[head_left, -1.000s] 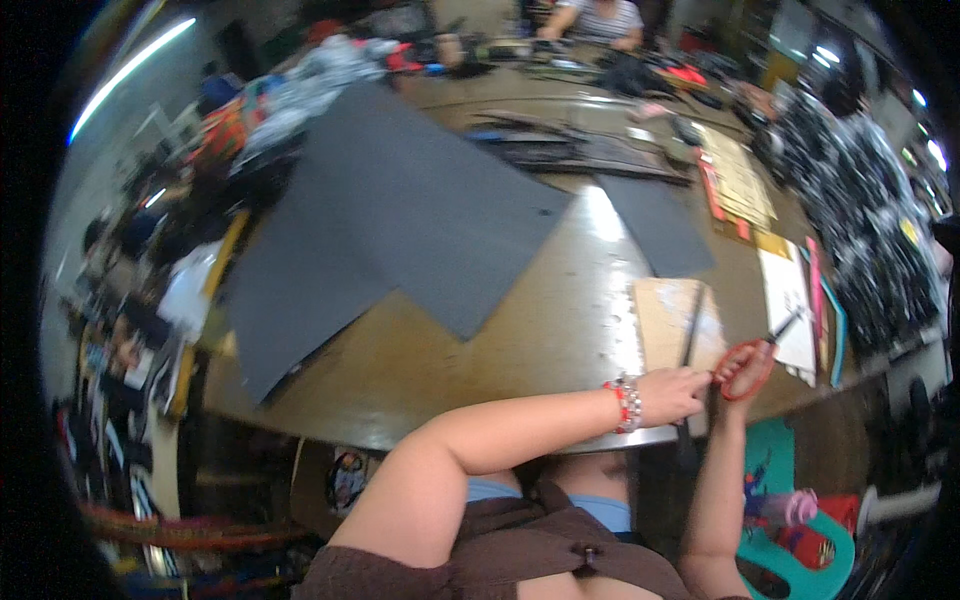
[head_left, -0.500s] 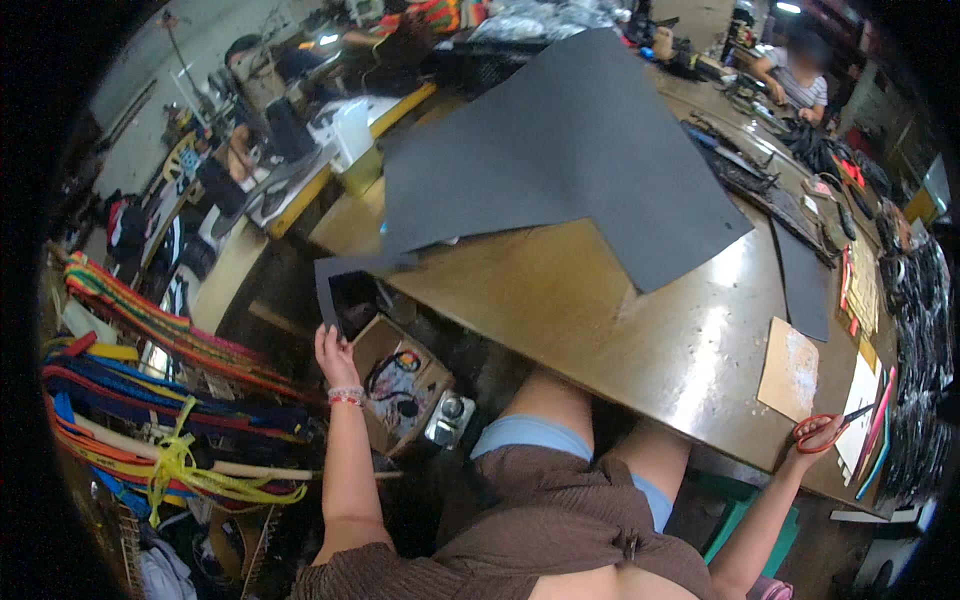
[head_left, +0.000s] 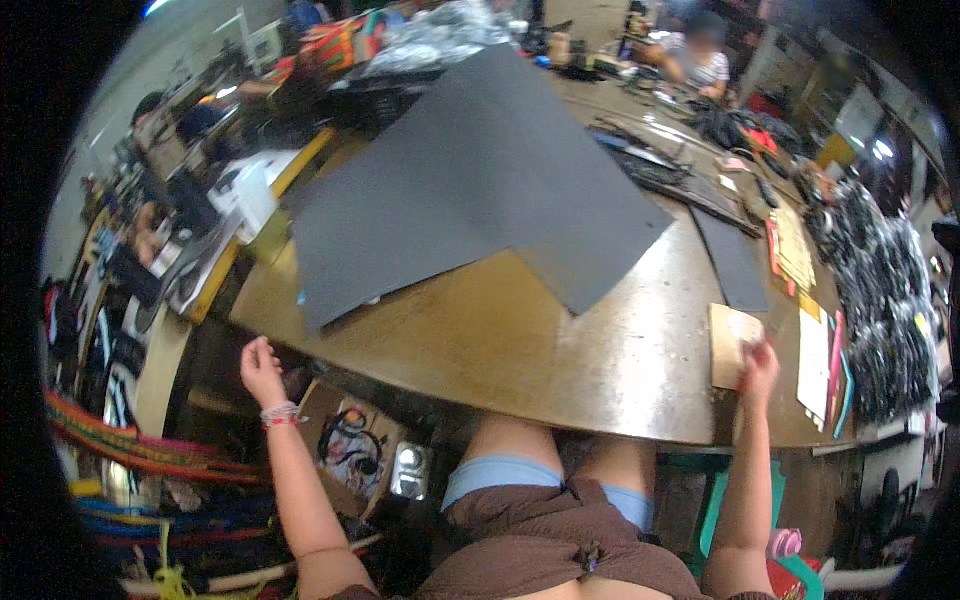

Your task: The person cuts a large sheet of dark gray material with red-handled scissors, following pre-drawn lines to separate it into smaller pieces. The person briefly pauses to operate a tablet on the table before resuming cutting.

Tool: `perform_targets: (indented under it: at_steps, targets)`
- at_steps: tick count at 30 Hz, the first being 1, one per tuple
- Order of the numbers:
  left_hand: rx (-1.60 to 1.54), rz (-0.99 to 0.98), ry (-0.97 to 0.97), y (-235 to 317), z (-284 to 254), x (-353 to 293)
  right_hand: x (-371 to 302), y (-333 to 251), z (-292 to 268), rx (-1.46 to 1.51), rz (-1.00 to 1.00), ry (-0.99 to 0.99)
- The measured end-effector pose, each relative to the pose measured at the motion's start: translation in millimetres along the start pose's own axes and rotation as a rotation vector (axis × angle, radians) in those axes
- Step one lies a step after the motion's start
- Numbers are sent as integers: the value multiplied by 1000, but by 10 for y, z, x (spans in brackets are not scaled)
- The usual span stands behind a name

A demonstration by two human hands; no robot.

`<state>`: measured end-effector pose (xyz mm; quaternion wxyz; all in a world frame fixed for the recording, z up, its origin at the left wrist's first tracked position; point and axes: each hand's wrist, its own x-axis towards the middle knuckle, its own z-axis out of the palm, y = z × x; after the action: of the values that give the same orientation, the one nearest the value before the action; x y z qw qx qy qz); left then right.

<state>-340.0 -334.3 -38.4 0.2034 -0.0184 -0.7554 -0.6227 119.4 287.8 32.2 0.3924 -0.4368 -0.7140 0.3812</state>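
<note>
A brown glossy tabletop point(head_left: 430, 345) is noted at centre, its right half marked by glare. A yellow-edged bench point(head_left: 211, 288) is sited at centre left. A pale wall point(head_left: 205, 60) is observed at upper left; lit lamps point(head_left: 882, 149) are seen at upper right.

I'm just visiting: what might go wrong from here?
The big dark sheet has its near-left corner close to the front edge of the table, so a passing arm might catch and shift it. The right hand, blurred, overlaps the tan board in view; it might nudge it. The left hand is out past the table edge near an open box, so anything dropped there could land among the clutter.
</note>
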Motion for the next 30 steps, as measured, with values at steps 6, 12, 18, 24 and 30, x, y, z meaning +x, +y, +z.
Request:
perform_targets:
  at_steps: [6, 12, 18, 24, 30]
  targets:
    - [279, -96, -313, 691, 876, 275, 677, -652, 1116, -420, -321, -273]
    - [-115, -422, -150, 724, 966, 223, 1422, -871, 1842, -532, 10, -92]
    - [81, -311, -334, 853, 1018, 282, 1546, -785, 2411, -486, -19, 8]
    - [113, 126, -64, 955, 1212, 51, 1536, -827, 2381, -247, 38, 40]
    - [34, 293, 124, 1249, 1255, -327, 1132, -1434, 1375, 311, -418, 151]
